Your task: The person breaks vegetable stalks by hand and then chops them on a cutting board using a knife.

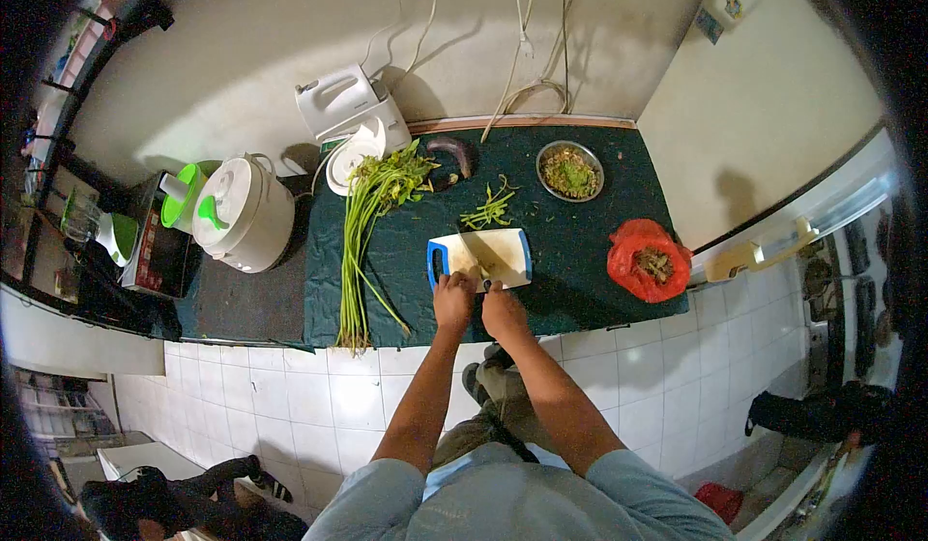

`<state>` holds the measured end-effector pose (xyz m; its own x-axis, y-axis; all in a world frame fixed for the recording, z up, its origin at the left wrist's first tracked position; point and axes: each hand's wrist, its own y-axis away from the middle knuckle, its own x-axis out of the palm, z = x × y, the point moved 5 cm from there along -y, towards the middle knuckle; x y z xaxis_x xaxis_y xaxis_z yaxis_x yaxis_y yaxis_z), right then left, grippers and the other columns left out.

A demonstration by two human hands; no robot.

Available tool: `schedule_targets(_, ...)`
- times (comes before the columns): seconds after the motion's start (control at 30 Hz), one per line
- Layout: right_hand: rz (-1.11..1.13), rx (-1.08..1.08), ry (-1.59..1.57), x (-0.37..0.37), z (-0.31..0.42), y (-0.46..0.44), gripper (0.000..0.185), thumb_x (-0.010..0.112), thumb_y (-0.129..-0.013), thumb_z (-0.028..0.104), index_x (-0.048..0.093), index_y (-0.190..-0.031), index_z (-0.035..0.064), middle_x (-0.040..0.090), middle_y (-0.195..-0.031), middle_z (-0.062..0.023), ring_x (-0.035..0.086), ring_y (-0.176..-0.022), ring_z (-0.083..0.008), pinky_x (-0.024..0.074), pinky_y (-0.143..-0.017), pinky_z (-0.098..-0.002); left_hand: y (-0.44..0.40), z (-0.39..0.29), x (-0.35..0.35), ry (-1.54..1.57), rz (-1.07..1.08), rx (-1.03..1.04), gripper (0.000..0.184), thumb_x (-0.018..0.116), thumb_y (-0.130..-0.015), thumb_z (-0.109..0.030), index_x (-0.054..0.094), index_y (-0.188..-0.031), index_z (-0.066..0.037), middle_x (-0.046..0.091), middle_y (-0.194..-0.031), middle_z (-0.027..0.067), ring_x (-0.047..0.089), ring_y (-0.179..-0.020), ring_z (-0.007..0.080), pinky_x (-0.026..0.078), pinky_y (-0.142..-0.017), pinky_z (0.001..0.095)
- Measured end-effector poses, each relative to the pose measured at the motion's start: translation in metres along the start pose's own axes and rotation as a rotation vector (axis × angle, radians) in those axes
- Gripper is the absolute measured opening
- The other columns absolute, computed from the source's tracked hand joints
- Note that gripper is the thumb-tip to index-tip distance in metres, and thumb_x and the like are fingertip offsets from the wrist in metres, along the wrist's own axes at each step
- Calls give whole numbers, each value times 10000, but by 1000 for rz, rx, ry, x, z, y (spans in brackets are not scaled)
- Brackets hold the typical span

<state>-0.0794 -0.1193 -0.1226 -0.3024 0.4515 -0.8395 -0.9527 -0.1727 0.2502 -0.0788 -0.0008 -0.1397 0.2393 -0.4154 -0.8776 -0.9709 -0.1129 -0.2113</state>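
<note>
A white cutting board (507, 251) with blue ends lies near the front edge of the green-covered table. At its near side, my left hand (454, 299) is closed, its fingertips by a small pale piece (475, 272) too blurred to name. My right hand (504, 311) is closed beside it, around the dark handle of what looks like a knife (486, 285); its blade is hard to tell from the shadow on the board. Behind the board lies a small heap of cut green stalks (490, 206).
Long leafy green stems (356, 241) stretch along the left, an eggplant (454, 154) behind them. A metal bowl of chopped food (570, 171) stands at the back right. A red plastic bag with scraps (650, 263) is at right, a white rice cooker (242, 217) at left.
</note>
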Motion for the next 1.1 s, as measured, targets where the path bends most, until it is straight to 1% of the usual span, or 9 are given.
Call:
schedule_targets(0.2, 59, 72, -17, 26, -10, 21, 357, 434, -963, 244, 441, -1115, -79, 652, -836, -267, 660, -797, -413, 544, -676, -490, 21, 10, 8, 62, -42, 67, 197, 590, -810, -143, 681, -968, -70, 645, -1043, 37, 562, -972, 285, 485, -819, 401)
schedule_targets(0.3, 15, 27, -14, 20, -10, 3, 350, 440, -961, 245, 434, -1116, -69, 653, -824, -267, 661, -783, -417, 542, -671, -499, 24, 3, -1, 82, 15, 71, 231, 568, -813, -118, 671, -1013, -69, 643, -1087, 67, 576, -1015, 295, 485, -857, 407)
schedule_targets(0.37, -16, -4, 18, 15, -5, -2, 348, 450, -959, 244, 424, -1120, -63, 653, -811, -267, 662, -765, -420, 541, -661, -505, 24, 10, 2, 243, 127, -77, 272, 548, -824, -81, 653, -1074, -63, 631, -1144, 107, 582, -1071, 307, 475, -909, 417)
schedule_targets(0.5, -16, 23, -15, 23, -3, 15, 336, 470, -950, 236, 430, -1128, -46, 654, -813, -274, 661, -744, -422, 538, -654, -515, 33, 22, 12, 399, 183, -33, 356, 485, -835, -31, 633, -1157, -55, 584, -1271, 92, 526, -1197, 292, 416, -1010, 396)
schedule_targets(0.63, -2, 57, 31, 30, -15, 27, 306, 474, -947, 229, 450, -1097, -36, 649, -799, -285, 664, -754, -412, 537, -657, -517, 45, 9, 7, 120, 138, 138, 484, 463, -831, -25, 519, -1310, -70, 497, -1380, 86, 464, -1269, 279, 378, -1051, 397)
schedule_targets(0.8, 31, -27, 190, 15, -28, 8, 311, 466, -956, 241, 456, -1143, -7, 665, -803, -243, 676, -781, -368, 545, -633, -482, 61, -9, -5, -142, 276, 10, 523, 478, -840, -54, 463, -1362, -65, 356, -1491, 19, 357, -1350, 265, 349, -1068, 437)
schedule_targets(0.87, -209, -119, 273, 9, -34, 10, 273, 473, -935, 208, 510, -1097, -9, 623, -608, -137, 647, -536, -326, 530, -464, -431, 61, -7, 2, -203, 308, -19, 554, 490, -851, -85, 415, -1400, -65, 314, -1514, 7, 371, -1332, 277, 335, -1075, 452)
schedule_targets(0.9, -209, -119, 275, 8, -35, 11, 273, 473, -935, 208, 510, -1097, -9, 623, -608, -137, 647, -536, -326, 530, -464, -431, 61, -5, 4, -201, 308, -19, 554, 490, -851, -85, 415, -1400, -65, 314, -1514, 7, 371, -1332, 277, 335, -1075, 452)
schedule_targets(1.1, -270, -107, 282, -3, -45, 11, 361, 516, -936, 262, 473, -1162, -15, 610, -902, -211, 642, -730, -380, 540, -608, -447, 65, -7, 2, -294, 354, 16, 590, 487, -866, -117, 356, -1439, -74, 233, -1548, 14, 368, -1323, 287, 295, -1092, 484)
